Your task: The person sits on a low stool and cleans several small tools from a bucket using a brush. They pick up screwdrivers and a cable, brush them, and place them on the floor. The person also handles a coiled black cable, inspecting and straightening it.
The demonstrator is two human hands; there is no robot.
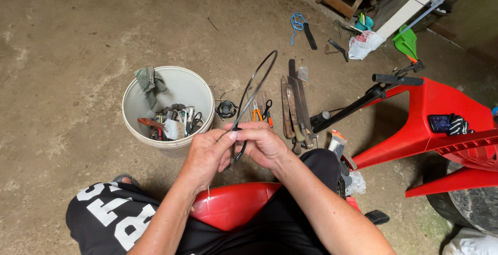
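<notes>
My left hand and my right hand meet in front of me, both gripping a thin black cable bent into a loop that arcs up and away over the floor. The left thumb and fingers pinch the cable where its ends come together; the right hand closes around the same spot from the other side. I sit on a red plastic stool whose seat shows between my legs.
A white bucket with tools and a green rag stands on the concrete floor at left. Files, pliers and flat bars lie ahead. An overturned red plastic chair with a black handlebar across it is at right.
</notes>
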